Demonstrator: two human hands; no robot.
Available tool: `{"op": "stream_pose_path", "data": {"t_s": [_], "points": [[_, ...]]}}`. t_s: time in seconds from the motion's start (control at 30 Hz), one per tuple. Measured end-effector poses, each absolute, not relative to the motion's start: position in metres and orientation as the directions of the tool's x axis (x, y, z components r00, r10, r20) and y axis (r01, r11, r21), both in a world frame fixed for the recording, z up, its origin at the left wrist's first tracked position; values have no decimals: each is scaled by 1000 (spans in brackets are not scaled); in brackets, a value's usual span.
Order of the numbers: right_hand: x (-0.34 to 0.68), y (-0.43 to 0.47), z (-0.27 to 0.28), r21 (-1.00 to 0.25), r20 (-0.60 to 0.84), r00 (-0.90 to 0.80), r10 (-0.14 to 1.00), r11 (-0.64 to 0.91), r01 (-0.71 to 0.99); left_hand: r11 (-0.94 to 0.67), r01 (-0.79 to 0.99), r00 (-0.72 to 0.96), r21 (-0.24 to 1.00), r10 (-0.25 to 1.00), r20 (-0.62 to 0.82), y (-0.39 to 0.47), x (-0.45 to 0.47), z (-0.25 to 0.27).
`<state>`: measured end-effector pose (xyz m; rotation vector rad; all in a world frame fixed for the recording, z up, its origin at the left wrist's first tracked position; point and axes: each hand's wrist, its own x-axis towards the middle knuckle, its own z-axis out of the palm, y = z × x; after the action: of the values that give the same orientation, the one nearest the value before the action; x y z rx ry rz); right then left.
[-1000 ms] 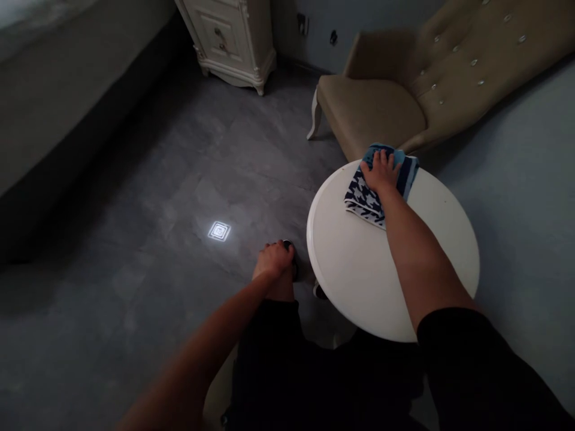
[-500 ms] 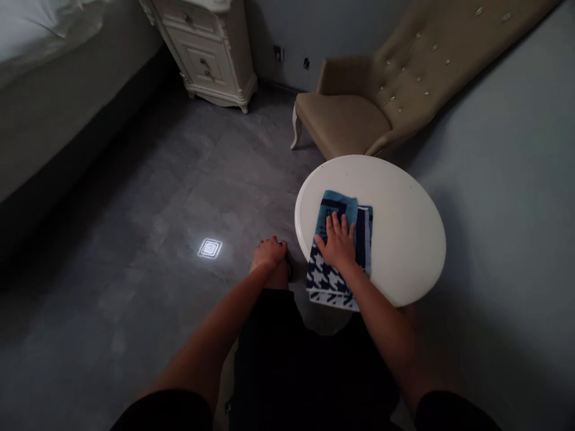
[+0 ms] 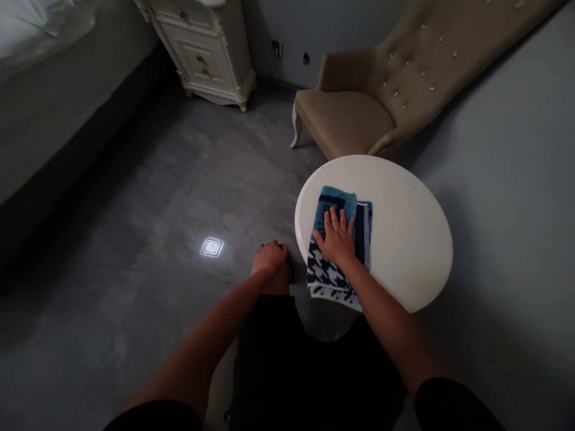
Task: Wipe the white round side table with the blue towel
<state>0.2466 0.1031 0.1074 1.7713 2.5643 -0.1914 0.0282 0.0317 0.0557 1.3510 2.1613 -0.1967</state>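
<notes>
A folded towel [image 3: 326, 263] in blue, navy and white, partly in a houndstooth pattern, lies on the left side of a round white table [image 3: 404, 239]. Its near end hangs over the table's edge. My right hand [image 3: 336, 239] presses flat on the towel with its fingers spread. To the left of the table, my left hand [image 3: 269, 258] rests on my knee with the fingers curled down. A small dark spot shows by its fingers; whether it is something held is too unclear to tell.
A tan tufted armchair [image 3: 345, 120] stands right behind the table. A white bedside cabinet [image 3: 211, 60] is farther back, with a bed [image 3: 67, 90] at the left. A patch of light [image 3: 212, 246] shows on the grey floor. The wall [image 3: 507, 179] is at the right.
The view has shifted slightly. My right hand stays flat on the towel, a little farther up in the picture. My left hand stays at the knee.
</notes>
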Motion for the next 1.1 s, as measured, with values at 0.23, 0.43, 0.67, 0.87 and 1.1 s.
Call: {"op": "stream_pose_path", "data": {"t_s": [0.23,0.43,0.67,0.87,1.1], "points": [[232,271,105,-63,-67,-256,964,252,966,461,870,-293,176,770,-567,39,25,57],[229,376,99,-84,-47,-237,970,232,969,492,849,-305,193,754,-581,41,22,54],[224,407,101,-68,-53,-227,972,224,972,523,828,-335,201,749,-572,37,19,46],[209,338,107,-67,-64,-281,958,276,959,519,832,-340,197,758,-557,36,18,53],[204,169,110,-113,-44,-392,919,386,916,512,837,-346,196,771,-534,28,25,62]]}}
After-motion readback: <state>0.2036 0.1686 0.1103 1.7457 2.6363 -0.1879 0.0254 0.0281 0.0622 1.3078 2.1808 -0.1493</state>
